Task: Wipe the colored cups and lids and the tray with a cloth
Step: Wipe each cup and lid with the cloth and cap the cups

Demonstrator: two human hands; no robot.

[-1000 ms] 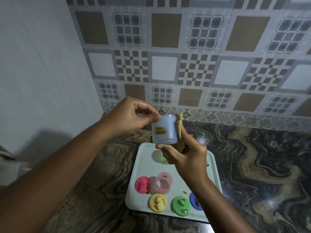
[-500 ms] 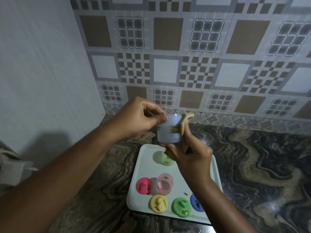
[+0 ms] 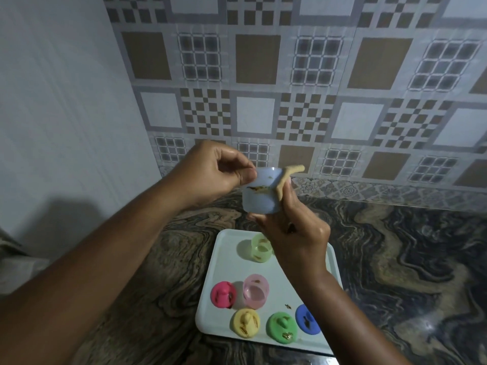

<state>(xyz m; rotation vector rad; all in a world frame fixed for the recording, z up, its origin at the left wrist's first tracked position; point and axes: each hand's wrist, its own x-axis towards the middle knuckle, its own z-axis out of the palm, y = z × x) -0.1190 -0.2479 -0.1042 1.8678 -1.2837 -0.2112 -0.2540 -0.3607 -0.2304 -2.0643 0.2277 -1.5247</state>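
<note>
Both hands are up above the desk (image 3: 395, 259) with the blue cup (image 3: 259, 201) held between them, well clear of the tray (image 3: 218, 259). The left hand (image 3: 218, 177) has the cup's rim pinched between thumb and fingertips on the left side. The right hand (image 3: 295, 238) is curled round a beige cloth (image 3: 283, 181), pressing it against the cup's right side, with the thumb tucked under the bottom edge. One end of the cloth pokes out over the rim. There's a brownish smear (image 3: 259, 188) on the cup's front, just below the rim.

The tray is white and sits flat on the dark marbled desk, right under the hands. A green cup (image 3: 259, 250) stands near its far end, partly hidden behind the right hand. Closer in there's a pink cup (image 3: 255, 291) with a pink lid (image 3: 222, 295) just beside it on the left. Along the near edge, left to right: yellow lid (image 3: 246, 322), green lid (image 3: 282, 326), blue lid (image 3: 305, 318), the last one partly covered by the right forearm. The lids have brown gunk on them, and a few brown crumbs (image 3: 288, 306) sit on the bare tray near the blue lid.

Patterned tiled wall (image 3: 290, 101) behind it all.
</note>
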